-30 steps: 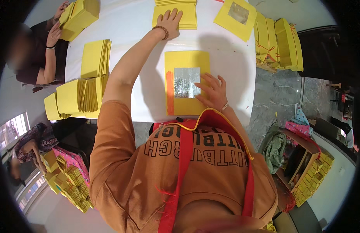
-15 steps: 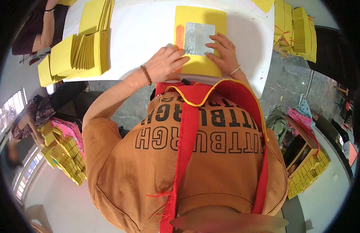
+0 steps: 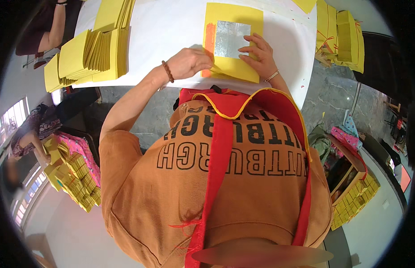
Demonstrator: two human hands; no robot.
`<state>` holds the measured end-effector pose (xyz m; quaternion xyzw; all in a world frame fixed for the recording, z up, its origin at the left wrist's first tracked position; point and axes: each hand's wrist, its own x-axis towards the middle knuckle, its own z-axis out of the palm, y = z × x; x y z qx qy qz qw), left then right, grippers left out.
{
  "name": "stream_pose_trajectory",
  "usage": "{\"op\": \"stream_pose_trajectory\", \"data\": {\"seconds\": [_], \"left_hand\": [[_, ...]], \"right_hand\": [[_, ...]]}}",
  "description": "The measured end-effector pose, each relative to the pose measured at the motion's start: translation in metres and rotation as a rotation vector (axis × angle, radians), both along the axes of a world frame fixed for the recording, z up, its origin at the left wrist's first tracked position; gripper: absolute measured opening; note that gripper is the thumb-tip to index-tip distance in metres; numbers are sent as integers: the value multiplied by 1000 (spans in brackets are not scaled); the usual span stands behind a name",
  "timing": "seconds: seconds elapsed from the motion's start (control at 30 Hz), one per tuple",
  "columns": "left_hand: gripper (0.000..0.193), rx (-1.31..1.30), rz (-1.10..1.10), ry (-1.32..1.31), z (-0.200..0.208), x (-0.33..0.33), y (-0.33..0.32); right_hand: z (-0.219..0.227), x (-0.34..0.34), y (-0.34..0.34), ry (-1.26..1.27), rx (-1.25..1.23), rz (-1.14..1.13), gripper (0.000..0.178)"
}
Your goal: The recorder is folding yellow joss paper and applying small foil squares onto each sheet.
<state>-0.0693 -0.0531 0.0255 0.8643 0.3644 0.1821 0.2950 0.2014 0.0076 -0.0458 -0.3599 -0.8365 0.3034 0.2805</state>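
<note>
A yellow paper sheet point(image 3: 236, 12) lies before me on the white-covered table point(image 3: 167, 27). It carries a shiny silver foil square point(image 3: 232, 39) and an orange strip point(image 3: 210, 36) down its left side. My left hand point(image 3: 189, 61), with a brown bead bracelet at the wrist, pinches the sheet at its lower left, where the paper looks a little raised. My right hand point(image 3: 261, 58) rests on the right side of the sheet, fingers apart, fingertips by the foil's right edge. Whether more sheets lie underneath, I cannot tell.
Folded yellow paper stacks point(image 3: 95, 56) stand at the table's left. Tied yellow bundles point(image 3: 339, 38) are at the right edge. Small yellow bundles point(image 3: 80, 178) lie at lower left, and more bundles point(image 3: 357, 201) fill the lower right. Another person's arm point(image 3: 55, 29) shows at upper left.
My left hand has closed from loosely spread fingers into a pinch at the sheet's lower left. The right hand stays at the right side.
</note>
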Motion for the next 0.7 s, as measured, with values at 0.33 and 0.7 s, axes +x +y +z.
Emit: {"op": "stream_pose_trajectory", "data": {"seconds": [0.33,0.7], "left_hand": [[18,-586,102,-10,-4,-15,28],[20,-872,192,-283,-8,-19,28]], "right_hand": [[0,9,10,155,-291,105,46],[-11,15,18,179,-234,162,59]]}}
